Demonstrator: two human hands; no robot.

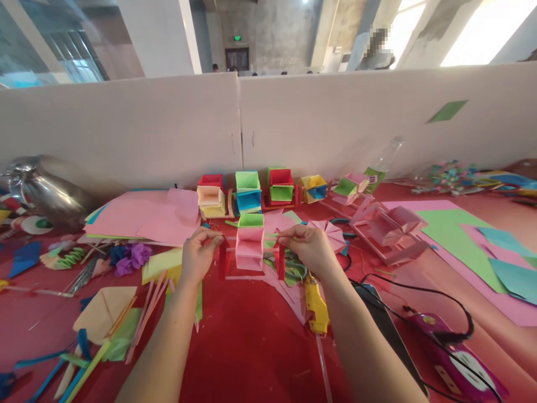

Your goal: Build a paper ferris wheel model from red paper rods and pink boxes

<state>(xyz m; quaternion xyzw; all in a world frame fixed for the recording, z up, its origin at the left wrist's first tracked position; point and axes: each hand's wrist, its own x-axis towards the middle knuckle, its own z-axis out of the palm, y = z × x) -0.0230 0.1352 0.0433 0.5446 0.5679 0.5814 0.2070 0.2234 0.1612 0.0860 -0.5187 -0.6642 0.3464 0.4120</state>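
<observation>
A small paper wheel model [249, 246] of pink and light green folded boxes stands in the middle, held between red paper side supports [222, 263]. A thin rod seems to run through it from side to side. With thumb and fingertips pinched, my left hand [200, 249] grips the model's left end near the top of the support. On the other end, my right hand [306, 243] pinches it the same way, by the right red support [279, 264]. A yellow glue gun [316, 307] lies just below my right hand, with a clear glue stick [324, 364] poking out.
Several coloured paper box models [248, 192] line the white partition [126, 129]. A pink paper model [390, 229] and coloured sheets [461, 240] lie right. A black cable [436, 288] runs to a purple power strip [461, 358]. Paper strips [149, 308] and a metal jug [54, 193] are left.
</observation>
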